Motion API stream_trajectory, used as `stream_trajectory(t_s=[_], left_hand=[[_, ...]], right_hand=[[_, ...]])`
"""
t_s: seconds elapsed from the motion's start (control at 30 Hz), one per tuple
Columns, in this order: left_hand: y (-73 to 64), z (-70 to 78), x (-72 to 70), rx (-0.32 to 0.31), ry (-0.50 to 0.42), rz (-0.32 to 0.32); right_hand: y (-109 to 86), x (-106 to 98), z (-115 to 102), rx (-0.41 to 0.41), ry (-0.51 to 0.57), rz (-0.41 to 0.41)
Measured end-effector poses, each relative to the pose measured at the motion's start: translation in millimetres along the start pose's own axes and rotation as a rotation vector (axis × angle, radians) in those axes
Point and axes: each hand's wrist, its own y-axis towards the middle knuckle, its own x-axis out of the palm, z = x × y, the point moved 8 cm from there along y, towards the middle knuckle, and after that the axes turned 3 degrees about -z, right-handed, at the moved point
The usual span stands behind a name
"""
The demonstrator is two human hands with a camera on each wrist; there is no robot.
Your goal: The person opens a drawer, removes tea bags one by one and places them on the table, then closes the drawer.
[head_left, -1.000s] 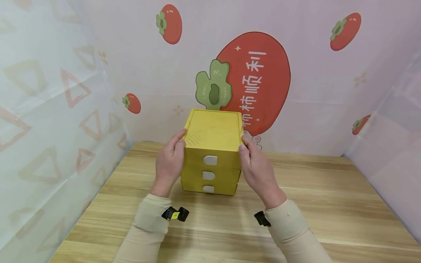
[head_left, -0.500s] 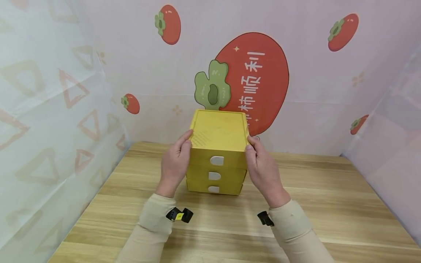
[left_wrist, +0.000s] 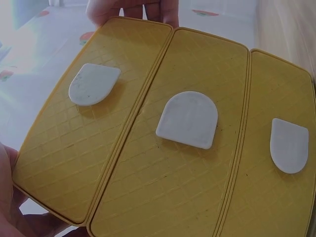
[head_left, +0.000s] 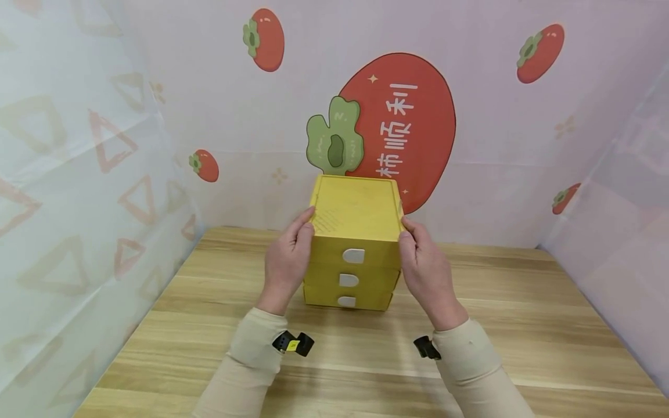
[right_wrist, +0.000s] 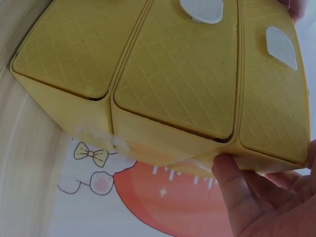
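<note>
A small yellow drawer box (head_left: pixel 358 203) with three stacked drawers stands at the middle of the wooden table in the head view. Each drawer front carries a rounded white pull (left_wrist: pixel 187 118). My left hand (head_left: pixel 286 261) holds the left side of the box near its top. On the opposite side, my right hand (head_left: pixel 430 270) grips it at a similar height, its thumb against the side wall in the right wrist view. All the drawers look closed. Some fingers are hidden behind the sides.
Wood-grain table (head_left: pixel 502 337) surrounds the box. A printed backdrop (head_left: pixel 502 191) with red persimmons rises close behind it, and a pale patterned sheet (head_left: pixel 78 220) hangs at the left. Black straps (head_left: pixel 295 343) sit at both wrists.
Both hands have shifted to the right together with the drawer box. Their hold on its two sides looks the same throughout.
</note>
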Motion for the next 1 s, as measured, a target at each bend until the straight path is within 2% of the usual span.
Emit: stream_trajectory(t_s=[0.33, 0.57, 1.0], left_hand=[[-1.0, 2.5, 13.0, 0.031, -0.014, -0.004], [0.0, 7.7, 18.5, 0.051, -0.034, 0.016], [2.9, 12.8, 31.2, 0.053, -0.044, 0.019]], right_hand=[[-0.6, -6.0, 11.3, 0.03, 0.01, 0.019], [1.5, -10.2, 16.6, 0.035, 0.01, 0.029], [3.6, -18.9, 26.1, 0.054, 0.004, 0.05]])
